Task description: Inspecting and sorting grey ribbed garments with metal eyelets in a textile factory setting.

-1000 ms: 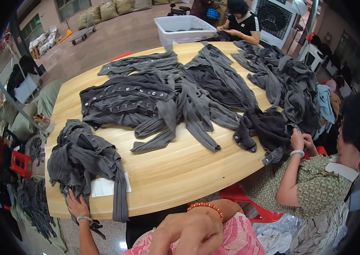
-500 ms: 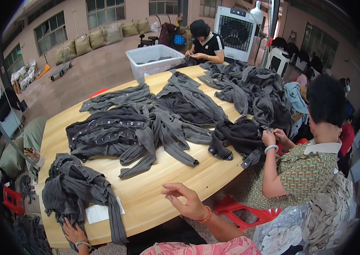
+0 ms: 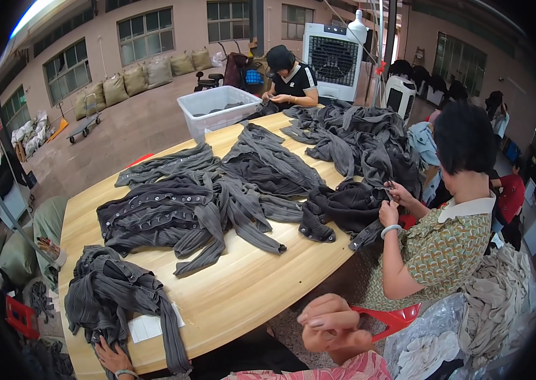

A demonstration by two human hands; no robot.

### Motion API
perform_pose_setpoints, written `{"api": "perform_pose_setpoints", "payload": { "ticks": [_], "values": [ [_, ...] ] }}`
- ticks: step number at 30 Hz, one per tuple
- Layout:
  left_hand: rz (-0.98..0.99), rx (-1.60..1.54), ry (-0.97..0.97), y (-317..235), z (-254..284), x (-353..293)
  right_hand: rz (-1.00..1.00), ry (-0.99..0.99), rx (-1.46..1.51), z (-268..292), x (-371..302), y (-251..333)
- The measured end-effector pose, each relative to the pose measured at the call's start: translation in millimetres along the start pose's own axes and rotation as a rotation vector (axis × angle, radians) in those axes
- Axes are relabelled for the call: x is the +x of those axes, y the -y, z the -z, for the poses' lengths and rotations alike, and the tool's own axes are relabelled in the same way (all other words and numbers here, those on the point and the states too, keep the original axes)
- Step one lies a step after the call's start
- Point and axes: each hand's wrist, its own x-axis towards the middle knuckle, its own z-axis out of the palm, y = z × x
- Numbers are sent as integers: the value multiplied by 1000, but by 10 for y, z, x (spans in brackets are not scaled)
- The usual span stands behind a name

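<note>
My left hand [image 3: 113, 354] lies on the table's near left corner, fingers spread against the lower edge of a bunched dark grey ribbed garment [image 3: 104, 288]. One sleeve of that garment hangs down across a white sheet of paper [image 3: 147, 328]. Off the table's near edge, my right hand [image 3: 330, 324] is raised in the air, with its fingers curled in and nothing visible in them. Farther in, a dark grey cardigan [image 3: 154, 212] with metal snaps or eyelets along its front lies spread out beside more grey garments [image 3: 271, 161].
At the right, a co-worker [image 3: 442, 244] handles a dark garment [image 3: 344, 209] at the table edge. Another person [image 3: 293, 82] sits at the far end beside a white plastic bin [image 3: 217, 104]. A red stool [image 3: 395, 320] stands close to my right hand. Garments are heaped [image 3: 369, 136] at the far right.
My right hand has drawn back from over the table, toward me and to the right, and its fingers have curled in. My left hand stays by the bunched garment. The view has shifted slightly right.
</note>
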Motion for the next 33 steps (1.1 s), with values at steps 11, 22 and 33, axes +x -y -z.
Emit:
{"api": "perform_pose_setpoints", "payload": {
  "ticks": [11,22,33],
  "values": [
    [-34,-67,-43,35,122,-47,-432,77,62,123,-203,-643],
    [12,-43,-26,25,265,-133,-443,425,-179,-13,-353,-632],
    [-180,-349,-277,120,354,-77,-1364,125,29,-82,-512,-1108]
  ]
}}
